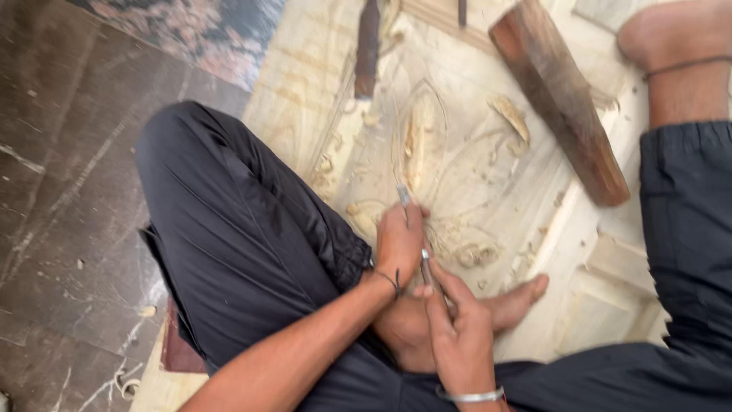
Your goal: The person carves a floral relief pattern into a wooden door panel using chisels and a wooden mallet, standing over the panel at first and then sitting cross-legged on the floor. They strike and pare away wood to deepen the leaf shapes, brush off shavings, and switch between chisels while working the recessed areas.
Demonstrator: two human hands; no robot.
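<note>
Two hands (pixel 400 240) (pixel 457 336) share one chisel (pixel 415 236) on one carved panel (pixel 473 152), beside one wooden mallet (pixel 560 99) (shavings beyond counting).

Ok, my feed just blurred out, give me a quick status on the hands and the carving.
Left hand and right hand both gripping the chisel, tip on the carved panel. Wooden mallet lying alongside. Shavings scattered.

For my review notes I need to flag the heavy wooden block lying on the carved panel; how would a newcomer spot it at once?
Start from the pale carved wooden panel that the person sits on. Look to its upper right, beyond the left hand and right hand holding a thin metal tool. There lies the wooden block, slanted; it is thick, dark reddish-brown and faceted, unlike the slim dark-handled tool left of it.
</note>
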